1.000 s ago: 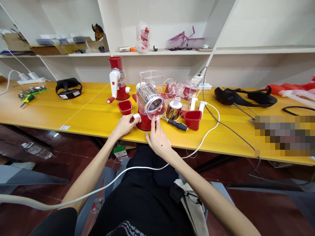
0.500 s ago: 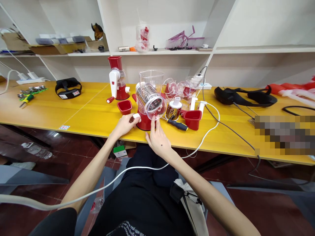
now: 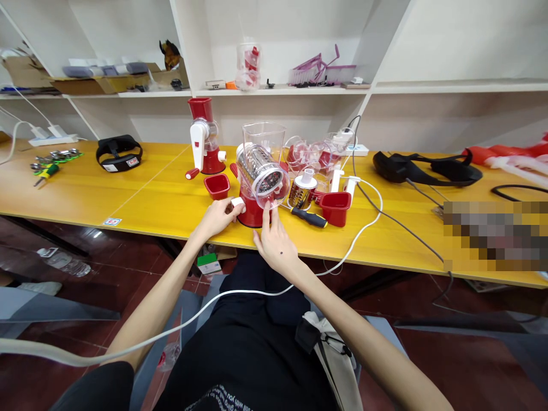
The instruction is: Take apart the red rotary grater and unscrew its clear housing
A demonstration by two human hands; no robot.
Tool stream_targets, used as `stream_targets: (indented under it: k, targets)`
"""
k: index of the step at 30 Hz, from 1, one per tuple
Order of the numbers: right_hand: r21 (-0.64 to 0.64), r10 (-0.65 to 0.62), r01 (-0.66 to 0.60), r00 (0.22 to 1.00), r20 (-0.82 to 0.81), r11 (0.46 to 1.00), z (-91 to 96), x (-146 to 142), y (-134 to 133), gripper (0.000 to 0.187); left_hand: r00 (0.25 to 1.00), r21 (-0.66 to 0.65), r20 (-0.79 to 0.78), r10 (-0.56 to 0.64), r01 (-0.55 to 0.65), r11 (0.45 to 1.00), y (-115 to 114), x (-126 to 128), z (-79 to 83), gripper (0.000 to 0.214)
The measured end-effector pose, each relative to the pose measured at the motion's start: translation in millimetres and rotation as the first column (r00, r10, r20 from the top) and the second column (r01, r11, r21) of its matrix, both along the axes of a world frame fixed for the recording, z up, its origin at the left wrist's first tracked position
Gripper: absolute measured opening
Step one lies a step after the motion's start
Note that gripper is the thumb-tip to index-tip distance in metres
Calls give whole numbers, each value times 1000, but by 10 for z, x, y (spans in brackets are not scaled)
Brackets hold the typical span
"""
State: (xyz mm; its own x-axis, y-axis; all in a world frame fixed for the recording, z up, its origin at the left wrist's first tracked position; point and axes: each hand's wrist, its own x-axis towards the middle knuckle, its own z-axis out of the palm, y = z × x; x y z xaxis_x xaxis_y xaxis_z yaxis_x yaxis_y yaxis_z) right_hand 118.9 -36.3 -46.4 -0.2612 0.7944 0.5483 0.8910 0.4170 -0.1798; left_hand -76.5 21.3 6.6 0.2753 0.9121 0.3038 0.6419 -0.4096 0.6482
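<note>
A rotary grater (image 3: 259,171) with a red base, a clear hopper and a steel drum stands near the front edge of the yellow table (image 3: 149,205). My left hand (image 3: 217,218) is closed round the white knob (image 3: 237,203) at the left of its base. My right hand (image 3: 273,240) rests its fingers against the front of the red base, just under the drum. A loose steel drum (image 3: 302,191) and a screwdriver (image 3: 307,216) lie just to the right.
A second red grater (image 3: 204,142) stands behind, with a small red cup (image 3: 217,186) beside it and another red cup (image 3: 335,208) to the right. A white cable (image 3: 363,225) loops over the table edge. Black straps (image 3: 423,168) and a black headset (image 3: 119,153) lie further out.
</note>
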Motion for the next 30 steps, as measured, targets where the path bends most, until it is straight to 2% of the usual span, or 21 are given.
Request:
stream_targets:
  k: [30]
  targets:
    - [11, 17, -17, 999, -31, 1000, -30, -2, 4, 70, 1000, 15, -10, 3, -3, 1000, 19, -29, -31, 53]
